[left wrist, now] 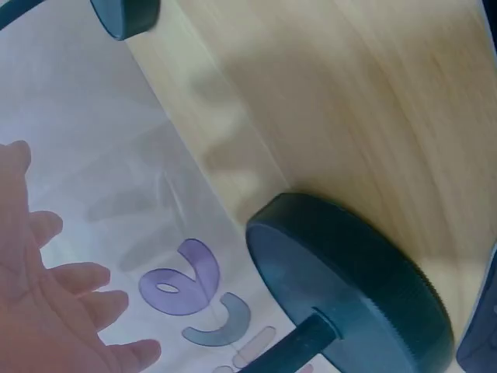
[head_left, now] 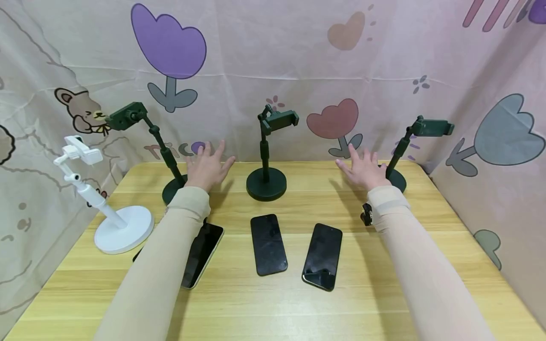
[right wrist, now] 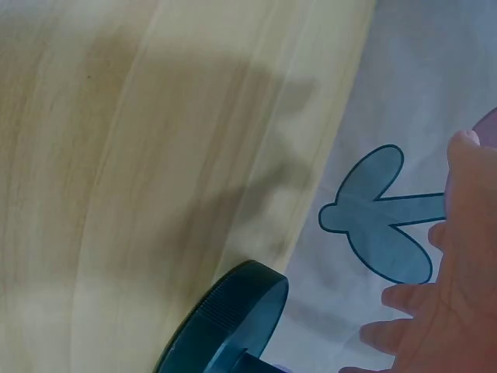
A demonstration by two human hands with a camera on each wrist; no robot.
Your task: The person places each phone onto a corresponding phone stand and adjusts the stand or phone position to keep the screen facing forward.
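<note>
In the head view my left hand (head_left: 206,166) is held out over the back of the table with fingers spread, holding nothing. Beside it stands a dark green phone stand (head_left: 159,137); its round base (left wrist: 357,272) shows large in the left wrist view. My right hand (head_left: 364,170), also spread and holding nothing, is next to another dark green phone stand (head_left: 398,151), whose base (right wrist: 233,318) appears in the right wrist view. Between the hands is a third green phone stand (head_left: 265,156). Two dark phones (head_left: 269,245) lie nearer the front, with one more phone (head_left: 204,253) partly under my left forearm.
A white phone stand (head_left: 113,220) stands at the table's left edge. Something dark, mostly hidden, pokes out left of my left forearm. A patterned cloth (head_left: 239,57) hangs behind and along both sides of the wooden table (head_left: 239,312).
</note>
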